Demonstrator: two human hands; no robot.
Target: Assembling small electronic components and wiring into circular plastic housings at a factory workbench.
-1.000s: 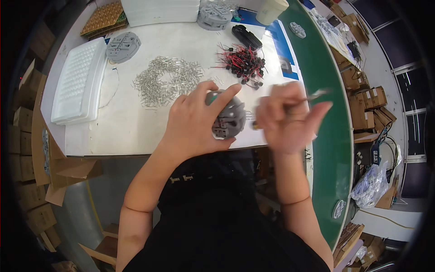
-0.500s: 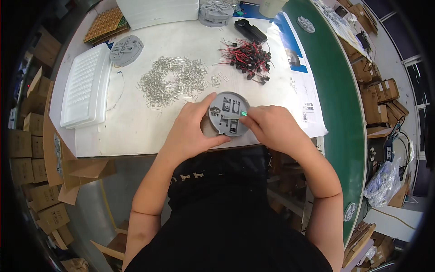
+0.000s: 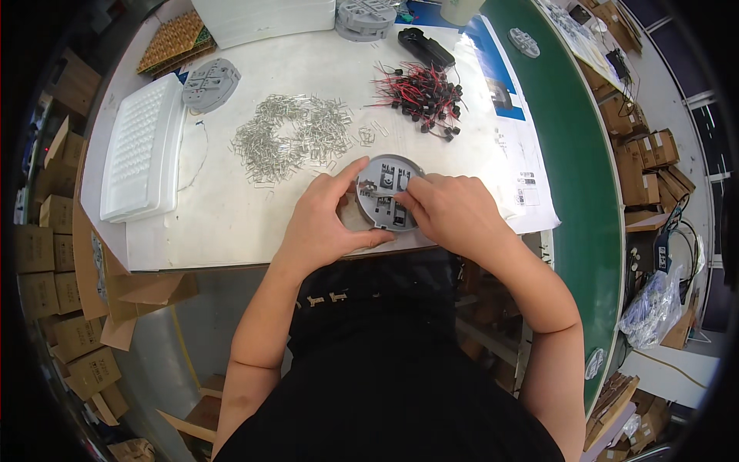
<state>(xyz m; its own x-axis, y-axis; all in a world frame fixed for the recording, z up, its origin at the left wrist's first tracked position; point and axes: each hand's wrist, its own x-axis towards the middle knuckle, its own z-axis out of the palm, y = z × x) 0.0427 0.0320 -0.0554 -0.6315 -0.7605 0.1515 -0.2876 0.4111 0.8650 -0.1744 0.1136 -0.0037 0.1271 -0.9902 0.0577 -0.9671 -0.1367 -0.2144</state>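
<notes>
Evidently the left hand (image 3: 317,222) clasps a round grey housing (image 3: 376,204), thumb and fingers wide, at the near edge of the table (image 3: 204,240). The right hand (image 3: 460,214) bunches over its right side; whether it holds anything, I cannot tell. Dark print marks white paper (image 3: 531,215), right, and brown cartons (image 3: 92,373), left.

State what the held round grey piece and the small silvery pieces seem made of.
The round grey piece: probably moulded plastic, low-sheen; its even colour and shaped recesses suggest it. The small silvery pieces: likely bare metal wire, shiny; they look thin, bent and glinting.
</notes>
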